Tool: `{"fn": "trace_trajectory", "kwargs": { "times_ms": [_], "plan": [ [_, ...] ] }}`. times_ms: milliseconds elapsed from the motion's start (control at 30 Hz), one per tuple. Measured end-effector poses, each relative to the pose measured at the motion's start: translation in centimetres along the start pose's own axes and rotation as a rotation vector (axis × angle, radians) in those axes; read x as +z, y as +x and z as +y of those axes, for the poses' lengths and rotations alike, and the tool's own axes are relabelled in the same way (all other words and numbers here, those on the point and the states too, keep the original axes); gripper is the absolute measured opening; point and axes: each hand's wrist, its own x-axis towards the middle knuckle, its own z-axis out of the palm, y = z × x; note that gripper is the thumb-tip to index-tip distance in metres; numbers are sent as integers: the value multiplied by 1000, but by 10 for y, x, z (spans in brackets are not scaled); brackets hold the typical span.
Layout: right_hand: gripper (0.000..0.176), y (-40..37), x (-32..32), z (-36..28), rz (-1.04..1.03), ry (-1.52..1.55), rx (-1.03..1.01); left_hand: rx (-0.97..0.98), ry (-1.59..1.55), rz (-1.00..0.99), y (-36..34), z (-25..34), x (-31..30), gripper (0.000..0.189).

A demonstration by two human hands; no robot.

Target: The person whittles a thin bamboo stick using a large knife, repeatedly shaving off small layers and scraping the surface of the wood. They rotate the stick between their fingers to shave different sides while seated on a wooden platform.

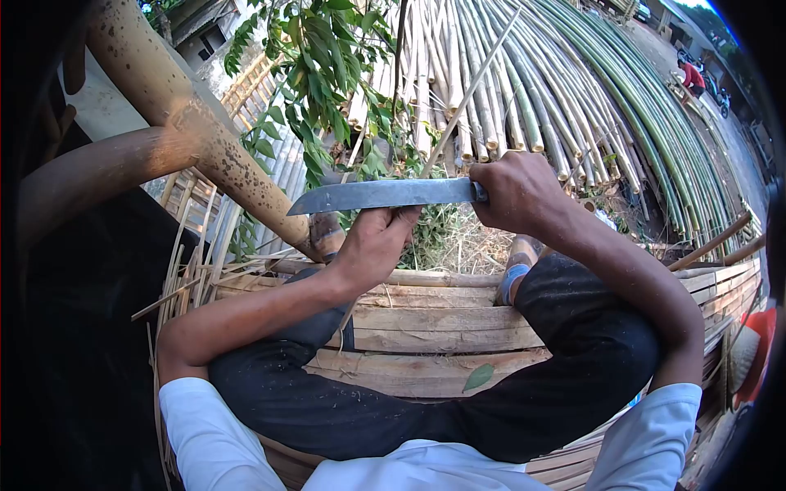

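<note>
My right hand (514,190) grips the handle of a long steel knife (381,195), its blade lying level and pointing left. My left hand (375,241) sits just under the blade, fingers closed on a thin bamboo strip (470,92) that runs up and to the right past the blade. Both forearms reach forward over my knees in dark trousers (573,344).
I sit on a platform of split bamboo slats (434,327). A thick bamboo post (192,135) slants at the left. A big stack of bamboo poles (573,90) fans out ahead, with a leafy branch (319,74) before it. A person in red (693,75) is far right.
</note>
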Motion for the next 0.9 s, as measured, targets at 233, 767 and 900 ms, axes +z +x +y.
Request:
{"fn": "trace_trajectory", "kwargs": {
  "times_ms": [233,767,900],
  "plan": [
    [5,-1,7,17,74,-44,64,19,-47,18,-2,13,0,26],
    [13,-23,5,39,67,181,95,-29,-77,-100,1,3,6,27],
    [11,-12,9,18,-16,43,-62,-111,-91,-162,-1,8,1,25]
  ]
}}
